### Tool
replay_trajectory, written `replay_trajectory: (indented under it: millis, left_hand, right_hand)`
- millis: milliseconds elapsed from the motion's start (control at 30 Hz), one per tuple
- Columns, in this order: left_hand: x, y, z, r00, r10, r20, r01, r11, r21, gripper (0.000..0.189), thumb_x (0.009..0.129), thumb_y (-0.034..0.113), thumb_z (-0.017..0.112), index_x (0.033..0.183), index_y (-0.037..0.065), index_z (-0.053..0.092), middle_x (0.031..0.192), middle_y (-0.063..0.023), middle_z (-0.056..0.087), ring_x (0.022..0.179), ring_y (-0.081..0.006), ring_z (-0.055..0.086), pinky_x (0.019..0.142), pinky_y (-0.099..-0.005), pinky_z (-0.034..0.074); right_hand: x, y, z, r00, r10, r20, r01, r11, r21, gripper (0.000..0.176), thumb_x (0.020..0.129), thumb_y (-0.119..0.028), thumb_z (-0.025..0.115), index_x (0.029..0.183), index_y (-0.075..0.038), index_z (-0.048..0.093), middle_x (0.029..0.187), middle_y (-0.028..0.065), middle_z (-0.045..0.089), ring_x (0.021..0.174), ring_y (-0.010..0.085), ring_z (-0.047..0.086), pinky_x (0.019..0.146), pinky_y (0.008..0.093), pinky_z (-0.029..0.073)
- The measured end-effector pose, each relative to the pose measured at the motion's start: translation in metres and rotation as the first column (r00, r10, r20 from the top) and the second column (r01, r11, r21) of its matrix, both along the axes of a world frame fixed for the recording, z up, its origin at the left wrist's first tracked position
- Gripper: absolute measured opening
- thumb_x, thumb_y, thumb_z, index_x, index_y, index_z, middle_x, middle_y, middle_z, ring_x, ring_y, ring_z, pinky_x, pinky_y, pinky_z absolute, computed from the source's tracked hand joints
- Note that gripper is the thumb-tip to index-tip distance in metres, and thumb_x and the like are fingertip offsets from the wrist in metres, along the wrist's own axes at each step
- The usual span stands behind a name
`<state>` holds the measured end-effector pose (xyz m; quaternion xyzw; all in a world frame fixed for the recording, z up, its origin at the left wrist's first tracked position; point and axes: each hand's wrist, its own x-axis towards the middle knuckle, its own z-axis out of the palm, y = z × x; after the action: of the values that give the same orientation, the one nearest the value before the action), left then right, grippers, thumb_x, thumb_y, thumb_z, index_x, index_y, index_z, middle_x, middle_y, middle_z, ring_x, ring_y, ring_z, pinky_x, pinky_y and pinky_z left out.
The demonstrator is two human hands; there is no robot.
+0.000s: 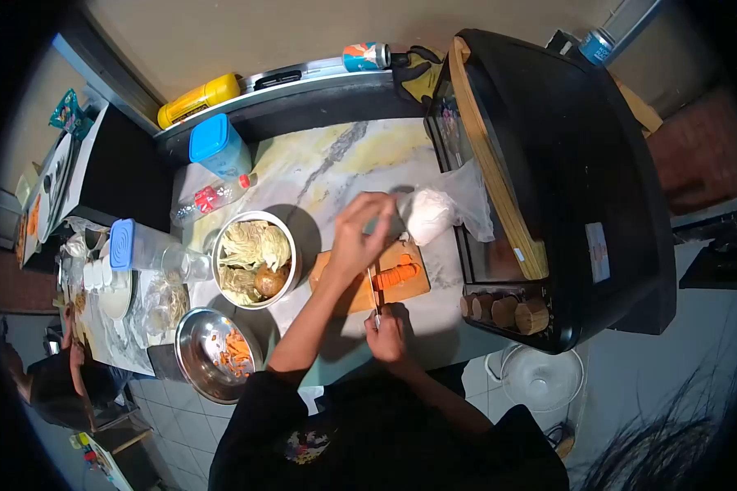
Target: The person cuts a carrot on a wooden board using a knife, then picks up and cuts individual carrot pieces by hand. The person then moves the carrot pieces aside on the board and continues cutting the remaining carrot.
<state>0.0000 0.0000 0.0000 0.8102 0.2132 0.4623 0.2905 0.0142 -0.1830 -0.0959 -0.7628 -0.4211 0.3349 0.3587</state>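
Observation:
My right hand (389, 335) is closed around the handle of a kitchen knife (375, 296). The knife's blade points away from me over a wooden cutting board (348, 300), just left of the sliced carrot (397, 276). Above the board's far edge, my left hand (363, 233) is raised with its fingers curved and the thumb apart; nothing shows in it. Beyond the board sits a plastic bag with something white (431, 214) inside, close to the left hand's fingertips.
Left of the board stand a white pot (295, 286) of cabbage and a brown round vegetable, and a steel bowl (190, 331) with carrot pieces. A black oven-like appliance (565, 188) borders the right. Bottles and containers line the left. Another person (61, 385) is at far left.

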Motion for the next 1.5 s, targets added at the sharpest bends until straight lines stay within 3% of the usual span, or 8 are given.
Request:
replay_trajectory:
  millis: [100, 200, 400, 1000, 1300, 1400, 1467, 1500]
  left_hand:
    - [-0.011, -0.010, 0.001, 0.954, 0.286, 0.095, -0.249, 0.925, -0.287, 0.013, 0.082, 0.004, 0.056, 0.091, -0.003, 0.062, 0.074, -0.0163, 0.060, 0.059, -0.0148, 0.056, 0.058, -0.0239, 0.045]
    - [-0.054, -0.027, -0.020, 0.940, 0.213, -0.266, -0.330, 0.764, -0.555, 0.012, 0.079, -0.001, 0.054, 0.089, -0.003, 0.061, 0.068, -0.0111, 0.060, 0.050, -0.0148, 0.052, 0.050, -0.0260, 0.043]
    - [-0.075, -0.065, -0.041, 0.941, -0.090, -0.327, -0.139, 0.778, -0.613, 0.019, 0.076, 0.003, 0.060, 0.094, -0.001, 0.059, 0.076, -0.0142, 0.061, 0.067, -0.0216, 0.062, 0.061, -0.0297, 0.047]
    - [-0.058, -0.076, -0.058, 0.812, 0.002, -0.584, -0.232, 0.919, -0.319, 0.034, 0.068, 0.012, 0.068, 0.101, 0.012, 0.061, 0.100, -0.0130, 0.056, 0.078, -0.0341, 0.059, 0.065, -0.0415, 0.047]
    - [-0.071, -0.083, -0.038, 0.852, 0.027, -0.524, -0.169, 0.959, -0.225, 0.032, 0.073, 0.017, 0.068, 0.101, 0.003, 0.060, 0.097, -0.0138, 0.060, 0.077, -0.0331, 0.061, 0.068, -0.0379, 0.049]
    - [-0.074, -0.087, -0.041, 0.926, -0.026, -0.378, -0.140, 0.903, -0.405, 0.030, 0.073, 0.012, 0.070, 0.097, -0.002, 0.059, 0.089, -0.0112, 0.063, 0.077, -0.0246, 0.064, 0.071, -0.0324, 0.050]
    - [-0.078, -0.091, -0.044, 0.995, -0.091, -0.028, 0.029, 0.563, -0.826, 0.026, 0.072, 0.003, 0.071, 0.094, -0.003, 0.058, 0.086, -0.0067, 0.064, 0.077, -0.0143, 0.062, 0.071, -0.0257, 0.050]
    - [-0.080, -0.090, -0.039, 0.995, -0.096, -0.027, 0.032, 0.566, -0.824, 0.026, 0.072, 0.003, 0.071, 0.094, -0.003, 0.058, 0.086, -0.0067, 0.064, 0.077, -0.0143, 0.062, 0.071, -0.0257, 0.050]
  right_hand:
    - [0.018, -0.006, 0.002, 1.000, 0.001, 0.014, -0.001, 0.999, -0.038, 0.016, 0.079, -0.015, 0.054, 0.086, -0.001, 0.051, 0.070, 0.0206, 0.057, 0.070, 0.0409, 0.055, 0.068, 0.0489, 0.042]
    - [0.008, -0.007, -0.003, 0.994, 0.022, 0.103, -0.028, 0.998, 0.058, 0.019, 0.080, -0.015, 0.054, 0.091, 0.001, 0.051, 0.066, 0.0212, 0.056, 0.065, 0.0416, 0.056, 0.060, 0.0493, 0.043]
    - [0.012, -0.006, -0.010, 0.999, 0.034, 0.041, -0.038, 0.994, 0.104, 0.018, 0.081, -0.015, 0.052, 0.085, 0.003, 0.052, 0.063, 0.0237, 0.054, 0.062, 0.0425, 0.054, 0.059, 0.0484, 0.042]
    - [0.028, -0.006, 0.001, 0.998, 0.067, -0.013, -0.066, 0.996, 0.054, 0.020, 0.082, -0.014, 0.050, 0.076, 0.005, 0.053, 0.064, 0.0248, 0.054, 0.063, 0.0401, 0.057, 0.055, 0.0444, 0.042]
    - [0.030, -0.007, 0.009, 0.981, 0.060, -0.182, -0.044, 0.995, 0.093, 0.020, 0.083, -0.013, 0.049, 0.074, 0.005, 0.050, 0.058, 0.0227, 0.049, 0.056, 0.0376, 0.053, 0.051, 0.0424, 0.038]
    - [0.031, -0.009, 0.014, 0.956, 0.085, -0.280, -0.050, 0.991, 0.128, 0.022, 0.085, -0.014, 0.048, 0.072, 0.003, 0.048, 0.051, 0.0161, 0.046, 0.045, 0.0286, 0.050, 0.046, 0.0394, 0.035]
    - [0.035, -0.012, 0.021, 0.927, 0.115, -0.356, -0.084, 0.991, 0.103, 0.021, 0.086, -0.014, 0.047, 0.073, 0.002, 0.048, 0.048, 0.0120, 0.044, 0.043, 0.0228, 0.048, 0.044, 0.0364, 0.035]
    - [0.038, -0.012, 0.027, 0.892, 0.148, -0.427, -0.124, 0.989, 0.083, 0.020, 0.088, -0.014, 0.046, 0.075, 0.001, 0.047, 0.046, 0.0080, 0.043, 0.040, 0.0169, 0.046, 0.042, 0.0334, 0.035]
